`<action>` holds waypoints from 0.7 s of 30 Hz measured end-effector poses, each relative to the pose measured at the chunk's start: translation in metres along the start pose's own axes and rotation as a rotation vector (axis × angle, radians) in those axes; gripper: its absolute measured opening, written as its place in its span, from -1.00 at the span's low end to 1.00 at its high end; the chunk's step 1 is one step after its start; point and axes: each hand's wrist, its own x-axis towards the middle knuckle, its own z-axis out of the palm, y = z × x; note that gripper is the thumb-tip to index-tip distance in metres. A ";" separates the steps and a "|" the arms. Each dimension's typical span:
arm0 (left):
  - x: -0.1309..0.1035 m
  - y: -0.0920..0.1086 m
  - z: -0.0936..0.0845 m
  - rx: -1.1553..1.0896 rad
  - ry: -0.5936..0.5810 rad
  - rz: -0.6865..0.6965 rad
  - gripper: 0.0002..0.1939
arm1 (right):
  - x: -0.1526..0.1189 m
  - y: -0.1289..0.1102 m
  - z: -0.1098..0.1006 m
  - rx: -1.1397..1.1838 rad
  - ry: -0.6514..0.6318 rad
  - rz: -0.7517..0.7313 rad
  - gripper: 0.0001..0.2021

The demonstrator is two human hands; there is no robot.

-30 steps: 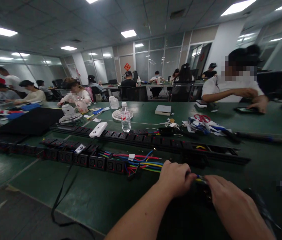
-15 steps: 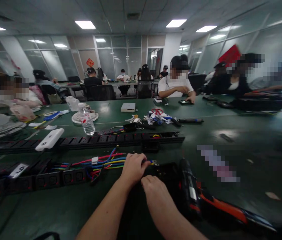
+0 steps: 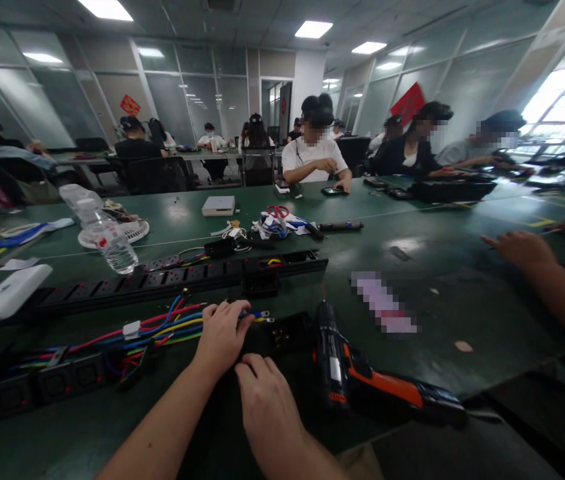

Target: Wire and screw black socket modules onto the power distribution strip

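Note:
My left hand is closed around a bundle of coloured wires, just short of their free ends. Blue and yellow wires with metal ring lugs poke out to the right past its fingers. Below and to the right, my right hand has its fingers curled down near the table; whatever is in them is hidden. The wires run left into a black power strip with sockets. A small black housing with brass-coloured parts lies right of the left hand.
A black and orange power screwdriver lies beside the black housing. Behind the wires stretches a second power strip, near a water bottle and a white case. Another person's hand is at the right.
The view has swung to the right, so the table's things sit further left. Another person's hands have come clearly into view at the right. My hands keep nearly the same pose.

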 end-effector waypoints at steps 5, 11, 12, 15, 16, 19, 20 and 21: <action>0.002 -0.008 -0.001 -0.052 -0.087 0.027 -0.80 | -0.004 0.001 0.005 0.028 0.036 -0.025 -0.67; 0.003 -0.010 -0.003 -0.086 -0.110 0.033 -0.78 | -0.004 0.005 0.008 0.077 0.085 -0.045 -0.66; 0.002 -0.010 -0.004 -0.091 -0.108 0.034 -0.78 | -0.004 0.005 0.009 0.088 0.101 -0.049 -0.66; 0.002 -0.009 -0.004 -0.102 -0.098 0.031 -0.79 | -0.007 0.004 0.009 0.131 0.173 -0.060 -0.63; 0.002 -0.009 -0.004 -0.106 -0.096 0.030 -0.79 | -0.009 0.003 0.009 0.151 0.202 -0.071 -0.62; 0.003 -0.010 -0.003 -0.123 -0.101 0.022 -0.80 | -0.016 0.001 0.001 0.255 0.308 -0.139 -0.67; 0.003 -0.010 -0.003 -0.128 -0.109 0.018 -0.80 | -0.018 0.000 -0.008 0.326 0.343 -0.176 -0.72; 0.004 -0.010 -0.003 -0.130 -0.113 0.012 -0.81 | -0.020 -0.001 -0.020 0.420 0.379 -0.209 -0.78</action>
